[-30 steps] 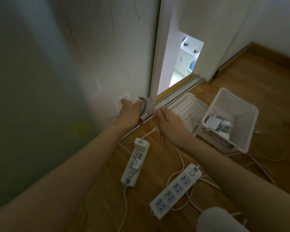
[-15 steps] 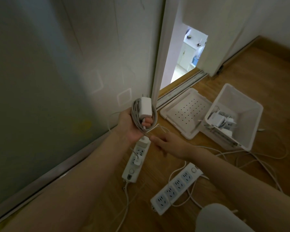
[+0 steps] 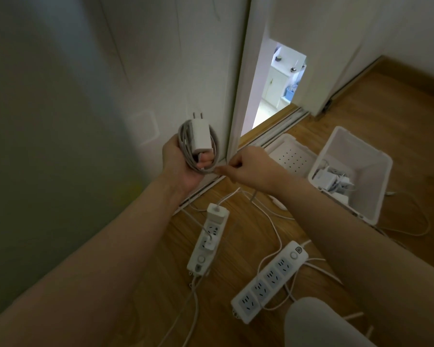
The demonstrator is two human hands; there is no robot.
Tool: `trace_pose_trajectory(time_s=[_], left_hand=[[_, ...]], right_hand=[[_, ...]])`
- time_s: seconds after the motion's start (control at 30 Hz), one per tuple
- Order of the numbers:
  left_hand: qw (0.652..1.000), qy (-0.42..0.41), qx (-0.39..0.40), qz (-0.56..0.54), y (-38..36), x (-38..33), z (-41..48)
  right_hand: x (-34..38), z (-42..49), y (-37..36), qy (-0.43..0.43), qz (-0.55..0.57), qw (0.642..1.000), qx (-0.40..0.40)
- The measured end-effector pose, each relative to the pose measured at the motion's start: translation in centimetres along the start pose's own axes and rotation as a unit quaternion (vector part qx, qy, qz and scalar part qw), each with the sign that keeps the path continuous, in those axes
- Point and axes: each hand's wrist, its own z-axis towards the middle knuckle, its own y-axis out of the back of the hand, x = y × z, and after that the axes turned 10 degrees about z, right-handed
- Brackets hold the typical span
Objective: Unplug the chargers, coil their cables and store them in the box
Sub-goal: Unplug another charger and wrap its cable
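My left hand holds a white charger, prongs up, with its grey cable coiled in loops around it. My right hand pinches the loose end of that cable at the bottom of the coil. The white box stands on the floor to the right with several chargers and cables inside. Below my hands lies a power strip with two white chargers plugged in, one at its top end and one lower down.
The perforated white box lid lies beside the box near the sliding door track. A second power strip with free sockets lies on the wooden floor amid loose white cords. My knee fills the bottom right. A wall stands at the left.
My left hand lifted the charger away from the wall and turned the coil towards me. My right hand moved down, then back up to the coil's lower edge with the cable end.
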Motion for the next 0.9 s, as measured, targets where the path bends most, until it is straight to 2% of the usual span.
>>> trace_pose_trajectory(time_s=[0.1,0.17,0.23,0.27,0.3,0.43,0.53,0.63,0.7,0.73,0.8,0.9], left_hand=[[0.998,0.028,0.010,0.057,1.0,0.1,0.0],[0.992,0.065,0.034,0.101,1.3,0.5,-0.5],[0.984,0.115,0.085,0.110,1.2,0.8,-0.7],[0.977,0.138,0.113,0.120,1.2,0.7,-0.7],[0.968,0.158,0.134,0.143,1.1,0.6,-0.4],[0.909,0.229,0.174,0.301,-1.1,0.9,0.8],[0.837,0.246,0.147,0.467,-3.8,1.4,2.3],[0.776,0.282,0.149,0.544,-6.1,1.6,4.3],[0.747,0.291,0.113,0.587,-7.3,1.8,5.5],[0.735,0.296,0.067,0.606,-7.9,2.0,6.0],[0.725,0.315,-0.031,0.611,-8.7,2.5,6.5],[0.723,0.299,-0.041,0.621,-10.2,2.5,6.6]], right_hand=[[0.1,-0.2,-0.9,-0.041,0.053,0.997,0.032],[-0.9,-1.0,-1.2,-0.104,0.130,0.979,0.118],[-2.6,-2.4,-1.6,-0.184,0.254,0.918,0.243],[-3.6,-3.1,-1.8,-0.209,0.292,0.888,0.287],[-4.7,-3.5,-1.9,-0.225,0.303,0.874,0.308],[-8.3,-3.5,-0.4,-0.261,0.305,0.873,0.278],[-9.3,-3.2,0.6,-0.273,0.352,0.845,0.295],[-9.7,-3.1,1.2,-0.269,0.409,0.819,0.299],[-10.2,-2.8,1.2,-0.264,0.435,0.806,0.303],[-10.6,-2.5,1.0,-0.261,0.440,0.801,0.310],[-11.1,-1.9,0.6,-0.245,0.426,0.817,0.303],[-11.8,-0.1,2.8,-0.233,0.369,0.875,0.210]])
